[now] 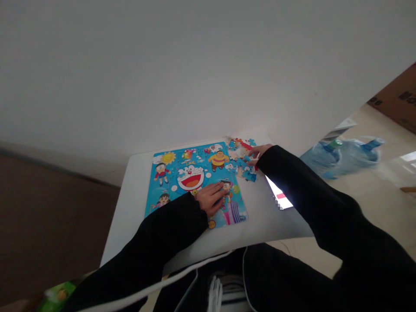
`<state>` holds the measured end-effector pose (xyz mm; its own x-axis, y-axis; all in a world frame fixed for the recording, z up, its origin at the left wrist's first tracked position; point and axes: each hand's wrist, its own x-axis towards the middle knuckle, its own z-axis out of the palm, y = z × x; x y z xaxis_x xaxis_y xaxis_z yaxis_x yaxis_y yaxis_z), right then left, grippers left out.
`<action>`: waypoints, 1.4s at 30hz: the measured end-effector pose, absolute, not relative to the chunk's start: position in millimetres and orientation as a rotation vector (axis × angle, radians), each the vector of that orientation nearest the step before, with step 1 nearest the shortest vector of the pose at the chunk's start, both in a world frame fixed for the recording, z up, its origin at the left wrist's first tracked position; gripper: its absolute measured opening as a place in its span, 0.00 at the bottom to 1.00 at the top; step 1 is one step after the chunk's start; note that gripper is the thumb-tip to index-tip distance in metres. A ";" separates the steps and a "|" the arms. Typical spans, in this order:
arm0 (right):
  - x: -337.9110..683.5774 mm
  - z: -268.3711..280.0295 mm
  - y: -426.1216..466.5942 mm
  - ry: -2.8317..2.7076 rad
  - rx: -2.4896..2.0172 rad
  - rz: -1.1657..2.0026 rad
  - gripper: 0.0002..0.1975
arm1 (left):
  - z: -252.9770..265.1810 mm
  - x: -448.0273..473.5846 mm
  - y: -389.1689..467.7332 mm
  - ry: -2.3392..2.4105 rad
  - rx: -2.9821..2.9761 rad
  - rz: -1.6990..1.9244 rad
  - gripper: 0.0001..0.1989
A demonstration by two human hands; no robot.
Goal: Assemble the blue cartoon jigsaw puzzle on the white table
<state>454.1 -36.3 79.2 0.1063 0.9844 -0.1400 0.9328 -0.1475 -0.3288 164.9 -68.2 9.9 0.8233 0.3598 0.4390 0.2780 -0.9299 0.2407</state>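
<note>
A cartoon jigsaw puzzle (pixel 177 158) lies on the white table, showing a blue-and-white cat face and several figures on a blue ground. My left hand (pixel 212 198) rests flat on its lower right part, fingers stretched out, covering some of the picture. Just right of the puzzle is a heap of loose jigsaw pieces (pixel 240 166), coloured blue, red and white. Over the heap's right edge reaches my right hand (pixel 261 152), with fingers apart and touching the pieces. I see no piece clearly held in it.
A phone (pixel 282 200) with a lit screen lies on the white table (pixel 128 186), partly under my right sleeve. The pale wall (pixel 195 78) rises behind the table. Large water bottles (pixel 360 154) stand on the floor to the right, with a cardboard box (pixel 398 102) beyond.
</note>
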 end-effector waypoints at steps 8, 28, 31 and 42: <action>435.5 61.4 -41.7 -2.220 -2.148 0.279 0.18 | 10.6 166.0 -68.5 0.493 2.845 0.785 0.14; 387.4 51.6 -60.1 -2.331 -1.601 0.408 0.16 | 29.0 153.2 -51.9 0.869 2.759 0.820 0.12; 371.2 42.0 -40.3 -2.359 -1.667 0.428 0.16 | 23.9 151.1 -41.0 0.919 2.777 0.716 0.11; 368.0 31.6 -30.9 -2.279 -1.673 0.257 0.17 | 0.0 164.5 -20.9 0.957 2.861 0.715 0.17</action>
<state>368.0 -30.9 31.6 -0.2758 0.9517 0.1346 0.8977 0.3051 -0.3178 164.5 -20.9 0.0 0.7033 0.5787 0.4129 0.5598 -0.8088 0.1801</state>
